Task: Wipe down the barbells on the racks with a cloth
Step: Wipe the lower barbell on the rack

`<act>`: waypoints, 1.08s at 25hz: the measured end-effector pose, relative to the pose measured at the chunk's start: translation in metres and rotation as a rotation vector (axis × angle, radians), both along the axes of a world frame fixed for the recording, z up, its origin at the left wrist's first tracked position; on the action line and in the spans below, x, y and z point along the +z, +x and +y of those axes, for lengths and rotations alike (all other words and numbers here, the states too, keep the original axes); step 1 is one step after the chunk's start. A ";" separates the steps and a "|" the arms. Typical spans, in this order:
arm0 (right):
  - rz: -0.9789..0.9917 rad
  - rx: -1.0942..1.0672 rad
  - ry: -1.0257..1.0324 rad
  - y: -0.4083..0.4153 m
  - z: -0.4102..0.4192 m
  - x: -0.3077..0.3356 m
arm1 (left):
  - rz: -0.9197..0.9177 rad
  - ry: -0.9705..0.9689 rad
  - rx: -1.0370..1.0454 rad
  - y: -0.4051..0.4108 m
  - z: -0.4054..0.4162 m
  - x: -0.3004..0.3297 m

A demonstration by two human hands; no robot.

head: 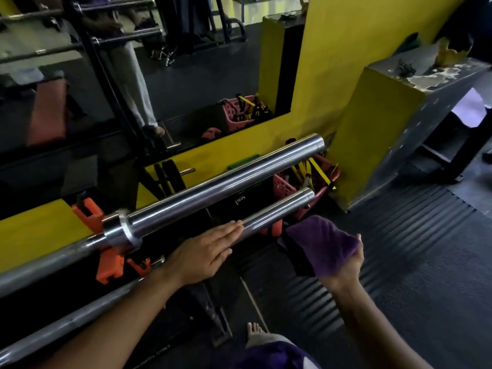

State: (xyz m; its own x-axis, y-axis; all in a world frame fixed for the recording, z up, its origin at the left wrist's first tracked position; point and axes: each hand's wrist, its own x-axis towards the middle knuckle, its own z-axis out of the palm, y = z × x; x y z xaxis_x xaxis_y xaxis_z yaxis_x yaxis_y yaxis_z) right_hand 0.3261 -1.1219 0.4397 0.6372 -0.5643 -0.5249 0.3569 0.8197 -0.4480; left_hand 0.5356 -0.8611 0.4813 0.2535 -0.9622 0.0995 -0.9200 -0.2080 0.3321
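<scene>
**Inspector:** Room and floor first?

**Assistant:** Ribbed black rubber floor [415, 235]; yellow wall [354, 62] with a mirror [133, 75] on it; a grey and yellow box [399, 123] at right.

**Inspector:** The barbells?

**Assistant:** Upper barbell [226, 182] lies on orange rack hooks [90, 214]. Its long axis runs from lower left to upper right, sleeve end toward the box. Lower barbell [277, 209] lies parallel, just below.

**Inspector:** Hands?

**Assistant:** Left hand [202, 257] is flat, its fingers [231, 227] straight and together, resting along the lower barbell's sleeve. Right hand [346, 265] grips a purple cloth [319, 243], fingers curled under it, just beside that sleeve's end, clear of the metal.

**Inspector:** Smaller items?

**Assistant:** Pink basket [285, 187] of yellow straps behind the sleeve ends.
</scene>
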 end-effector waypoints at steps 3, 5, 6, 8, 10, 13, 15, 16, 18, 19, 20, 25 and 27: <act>-0.015 -0.027 -0.157 0.053 -0.028 0.001 | -0.063 0.016 -0.034 0.012 -0.003 -0.015; -0.097 -0.055 -0.262 0.099 -0.040 0.019 | -0.087 0.008 -0.068 0.017 -0.005 -0.025; -0.117 -0.061 -0.237 0.120 -0.044 0.025 | -0.090 -0.004 -0.084 0.019 -0.006 -0.028; -0.133 -0.134 -0.043 0.145 -0.047 0.021 | -0.067 -0.024 -0.098 0.020 -0.006 -0.032; -0.177 -0.165 0.018 0.151 -0.034 0.010 | -0.049 -0.036 -0.105 0.020 -0.006 -0.033; -0.092 -0.100 0.009 0.154 0.010 0.001 | -0.058 -0.030 -0.108 0.020 -0.007 -0.033; 0.096 -0.072 0.059 0.156 0.036 -0.001 | -0.061 -0.024 -0.114 0.019 -0.007 -0.032; 0.152 -0.078 0.092 0.157 0.039 -0.003 | -0.073 -0.024 -0.117 0.019 -0.007 -0.031; 0.183 -0.131 0.168 0.154 0.020 -0.001 | -0.096 -0.027 -0.117 0.019 -0.008 -0.031; 0.163 -0.176 0.194 0.154 0.002 -0.001 | -0.099 -0.027 -0.115 0.019 -0.008 -0.030; 0.135 -0.220 0.177 0.153 -0.017 0.000 | -0.103 -0.022 -0.112 0.018 -0.008 -0.031; 0.026 -0.271 0.067 0.152 -0.039 0.001 | -0.154 -0.014 -0.095 0.019 -0.007 -0.031; -0.020 -0.199 0.051 0.157 -0.006 -0.013 | -0.158 -0.012 -0.092 0.019 -0.007 -0.033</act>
